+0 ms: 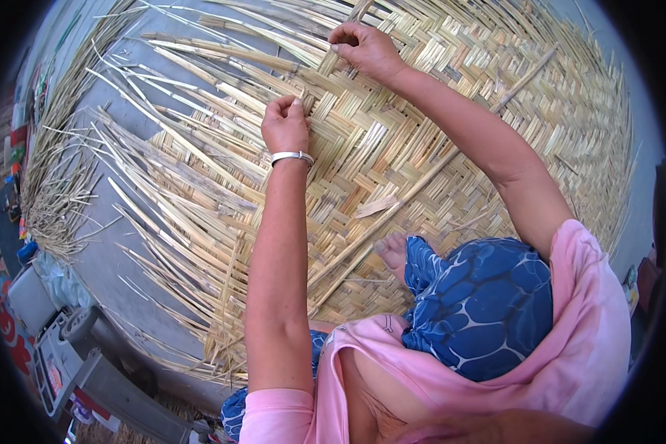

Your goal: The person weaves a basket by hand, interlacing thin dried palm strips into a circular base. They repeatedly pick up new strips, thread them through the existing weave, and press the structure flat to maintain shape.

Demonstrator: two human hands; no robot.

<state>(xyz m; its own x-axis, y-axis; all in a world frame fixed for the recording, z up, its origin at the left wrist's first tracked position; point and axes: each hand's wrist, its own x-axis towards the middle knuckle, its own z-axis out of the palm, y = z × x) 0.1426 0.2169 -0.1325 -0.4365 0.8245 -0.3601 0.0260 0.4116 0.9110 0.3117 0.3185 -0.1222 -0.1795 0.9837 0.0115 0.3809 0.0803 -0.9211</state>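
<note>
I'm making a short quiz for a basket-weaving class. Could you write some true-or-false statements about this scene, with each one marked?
1. The right hand is higher in the picture than the left hand. True.
2. Jewellery is worn on the right wrist. False: a pale bracelet circles the left wrist.
3. A long thin rod lies slantwise across the woven mat. True.
4. The person wears green on top. False: the shirt is pink.
5. The visible toes are inside a shoe. False: a bare foot shows.
6. Loose straw lies to the left of the mat. True.
</note>
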